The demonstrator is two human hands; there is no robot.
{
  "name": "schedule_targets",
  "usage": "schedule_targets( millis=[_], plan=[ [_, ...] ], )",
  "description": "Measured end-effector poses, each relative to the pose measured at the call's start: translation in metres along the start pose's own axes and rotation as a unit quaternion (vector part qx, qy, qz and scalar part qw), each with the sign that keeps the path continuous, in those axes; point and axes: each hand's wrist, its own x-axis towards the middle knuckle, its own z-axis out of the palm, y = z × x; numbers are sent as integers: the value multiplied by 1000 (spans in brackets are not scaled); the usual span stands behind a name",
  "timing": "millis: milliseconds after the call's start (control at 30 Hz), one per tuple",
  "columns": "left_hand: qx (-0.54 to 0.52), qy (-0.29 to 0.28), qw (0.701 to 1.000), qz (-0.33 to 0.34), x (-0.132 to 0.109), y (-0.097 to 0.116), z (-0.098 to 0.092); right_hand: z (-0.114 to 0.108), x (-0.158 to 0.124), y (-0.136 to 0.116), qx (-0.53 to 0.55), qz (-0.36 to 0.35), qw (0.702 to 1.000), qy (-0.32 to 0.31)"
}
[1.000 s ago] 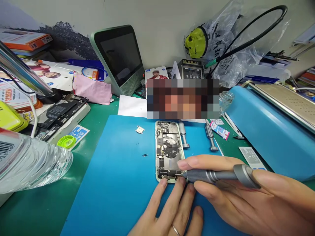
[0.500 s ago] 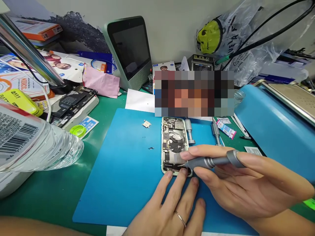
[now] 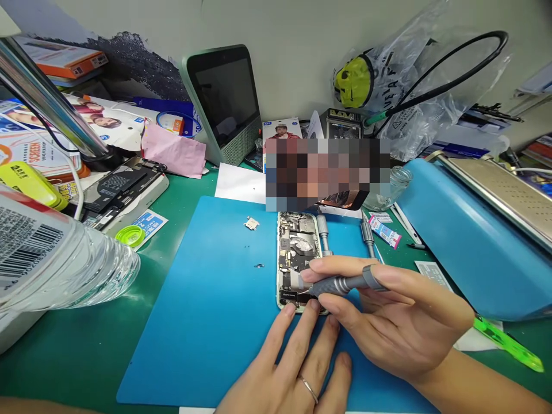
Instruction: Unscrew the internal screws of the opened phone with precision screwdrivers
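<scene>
An opened smartphone (image 3: 302,247), its inner parts bare, lies on a blue mat (image 3: 194,322). My left hand (image 3: 288,362) rests palm down with fingers spread, the fingertips against the phone's lower end. In my right hand (image 3: 401,322) is a grey precision screwdriver (image 3: 345,284), pinched between thumb and fingers, its cap end by the index finger. The thin tip points left at the phone's lower part; whether it touches there I cannot tell. To the phone's left lie a small metal plate (image 3: 250,224) and a tiny dark part (image 3: 259,265).
Two more screwdrivers lie beyond my right hand, one screwdriver (image 3: 323,230) beside the phone and another (image 3: 368,236) farther right. A plastic bottle (image 3: 86,253) juts in from the left. Behind stands a smart display (image 3: 226,98). A green knife (image 3: 509,344) lies at the right.
The view has shifted slightly, bringing more of the right side in. The screwdriver's tip has moved a little left over the phone's lower part; my left hand keeps its place.
</scene>
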Motion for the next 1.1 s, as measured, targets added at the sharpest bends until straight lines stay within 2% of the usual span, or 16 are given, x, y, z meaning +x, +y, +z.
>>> schedule_targets(
  millis=[433,667,1100],
  plan=[
    [5,8,1000,-6,0,1,1,0,4,3,17,-11,1000,-19],
    [-16,-23,999,-33,3,5,-5,2,8,1,-1,-14,1000,-1],
    [-23,-27,999,-32,2,4,-5,2,7,3,0,-3,1000,-13]
  ],
)
